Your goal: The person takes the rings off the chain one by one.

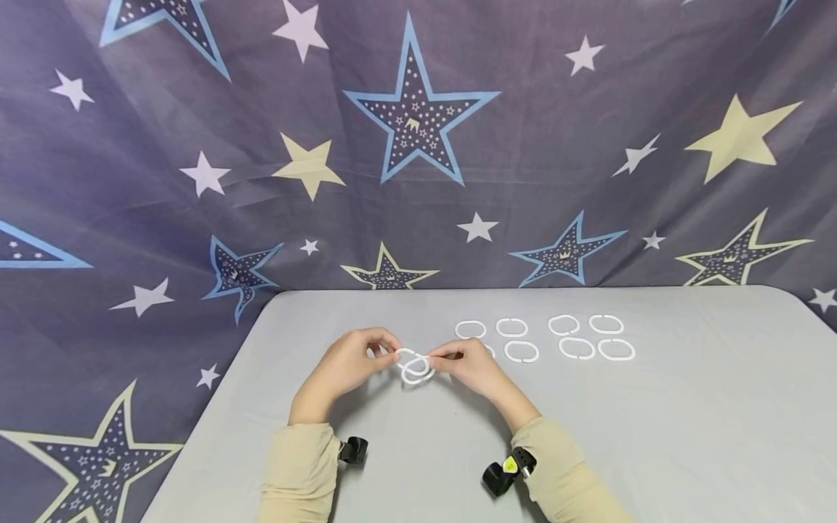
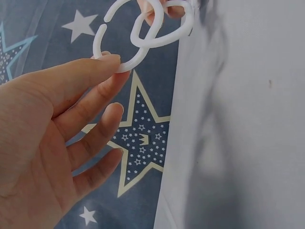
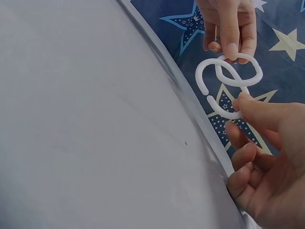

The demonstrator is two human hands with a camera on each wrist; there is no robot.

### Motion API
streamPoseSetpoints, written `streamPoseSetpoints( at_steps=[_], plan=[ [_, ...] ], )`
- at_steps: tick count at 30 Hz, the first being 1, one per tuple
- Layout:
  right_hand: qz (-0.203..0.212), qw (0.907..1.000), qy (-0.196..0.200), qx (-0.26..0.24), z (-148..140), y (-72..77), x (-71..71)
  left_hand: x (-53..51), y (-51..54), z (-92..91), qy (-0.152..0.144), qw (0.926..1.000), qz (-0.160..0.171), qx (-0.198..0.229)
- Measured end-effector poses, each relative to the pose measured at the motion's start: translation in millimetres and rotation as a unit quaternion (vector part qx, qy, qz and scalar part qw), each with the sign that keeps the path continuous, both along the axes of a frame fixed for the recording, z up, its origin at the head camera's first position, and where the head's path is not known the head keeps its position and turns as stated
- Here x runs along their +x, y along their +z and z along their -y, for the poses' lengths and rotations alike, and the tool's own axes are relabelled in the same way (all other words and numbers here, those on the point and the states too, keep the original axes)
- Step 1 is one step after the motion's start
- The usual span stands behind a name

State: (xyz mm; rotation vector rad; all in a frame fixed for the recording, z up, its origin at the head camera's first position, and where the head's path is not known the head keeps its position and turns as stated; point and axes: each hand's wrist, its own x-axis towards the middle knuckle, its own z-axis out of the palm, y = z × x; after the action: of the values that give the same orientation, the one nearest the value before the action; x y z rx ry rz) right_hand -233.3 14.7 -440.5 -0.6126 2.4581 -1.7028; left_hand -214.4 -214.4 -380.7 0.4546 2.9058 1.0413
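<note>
Two white oval plastic links are hooked through each other above the table, between my hands. My left hand (image 1: 353, 363) pinches one link (image 2: 138, 60) between thumb and forefinger; its other fingers are loosely bent in the left wrist view. My right hand (image 1: 472, 369) pinches the other link (image 3: 199, 77) between thumb and fingertip. A narrow gap shows in the side of each gripped link. Just beyond my right hand lie more white links (image 1: 521, 351), one of them partly hidden behind that hand.
A grey-covered table (image 1: 706, 407) spans the lower view. Several loose white links (image 1: 577, 348) lie flat in two groups of short rows at the right of centre. Behind the table hangs a dark cloth (image 1: 523, 160) with stars. Black wrist cameras (image 1: 354, 450) sit on both sleeves.
</note>
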Motion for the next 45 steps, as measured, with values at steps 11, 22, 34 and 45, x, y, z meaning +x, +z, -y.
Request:
streamPoseSetpoints(
  at_steps=[11,22,34,45],
  plan=[
    [0.004,0.9998,-0.019,0.004,2,4.0,-1.2,-1.8,-0.4,-0.6,0.012,0.999,-0.041,-0.015],
    [0.04,0.998,-0.049,-0.008,4,6.6,-0.9,-4.1,-2.3,-4.2,0.012,0.9971,-0.069,-0.031],
    [0.048,0.9969,-0.051,-0.035,5,6.7,1.1,-2.1,-6.3,-8.5,-0.018,0.9952,-0.09,-0.036],
    [0.04,0.9952,-0.08,-0.038,8,9.3,3.3,0.2,-5.2,-12.3,-0.04,0.9886,-0.138,-0.043]
  ],
)
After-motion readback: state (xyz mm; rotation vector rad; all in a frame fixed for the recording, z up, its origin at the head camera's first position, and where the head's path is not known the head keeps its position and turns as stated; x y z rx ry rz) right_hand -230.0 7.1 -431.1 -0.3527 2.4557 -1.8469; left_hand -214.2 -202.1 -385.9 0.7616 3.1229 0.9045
